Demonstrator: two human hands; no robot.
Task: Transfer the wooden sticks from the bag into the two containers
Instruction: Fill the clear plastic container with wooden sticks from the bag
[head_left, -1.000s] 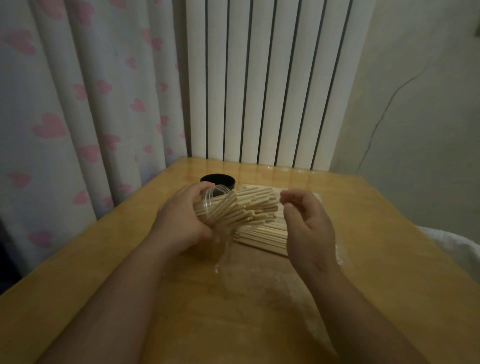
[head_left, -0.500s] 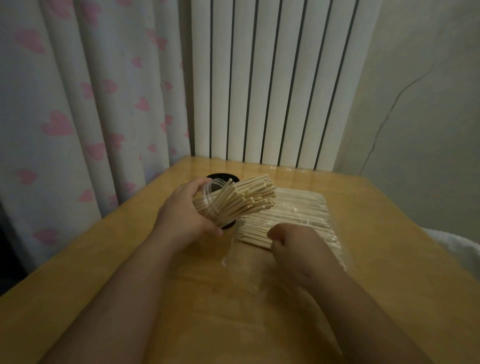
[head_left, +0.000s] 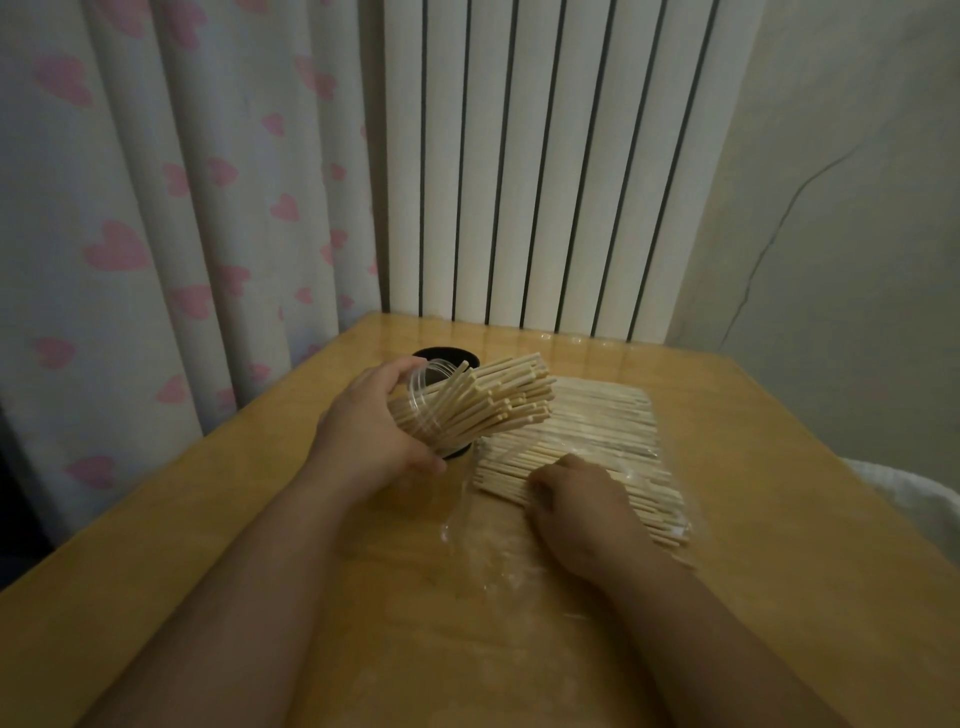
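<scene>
My left hand (head_left: 366, 434) grips a clear plastic container (head_left: 423, 410), tilted to the right and packed with wooden sticks (head_left: 498, 402) that fan out of its mouth. A black container (head_left: 445, 357) stands just behind it, mostly hidden by the clear one. To the right a clear plastic bag (head_left: 467, 540) lies flat on the table with a layer of loose sticks (head_left: 597, 431) in it. My right hand (head_left: 576, 506) rests on the near end of those sticks, fingers curled down onto them; whether it pinches any I cannot tell.
The wooden table (head_left: 208, 545) fills the foreground, its left edge close to a heart-patterned curtain (head_left: 156, 208). A white ribbed radiator (head_left: 545, 166) stands behind the far edge. White fabric (head_left: 914, 504) shows past the table's right edge.
My right hand has dropped from beside the container's sticks down onto the sticks in the bag. The left hand keeps holding the tilted clear container.
</scene>
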